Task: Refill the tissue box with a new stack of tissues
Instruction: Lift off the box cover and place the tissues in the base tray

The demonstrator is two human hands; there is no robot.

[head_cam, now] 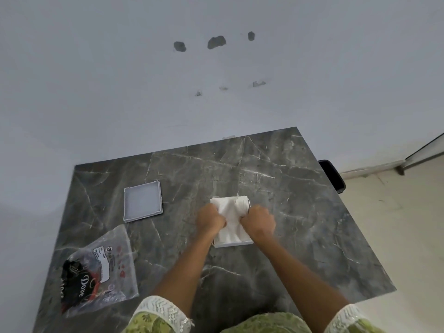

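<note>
Head view. Sleeves (158, 316): green, lace-cuffed, sitting nearest the lens. Left hand (211, 218) and right hand (259, 221): both are clenching the tissue stack (231, 212), fists close together, pressing it down into the white tissue box (234, 243) directly beneath them on the marble table (300, 212). Lid (142, 201): lying well left of the left hand. Empty wrapper (101, 270): lying nearer, lower left. Advice: pressing evenly at both edges should be keeping the stack flat.

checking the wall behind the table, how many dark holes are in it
3, in a row high on the wall: the left hole, the middle hole, the largest, and the right hole, the smallest. Paler chipped marks sit below them; they do not look like holes.
</note>
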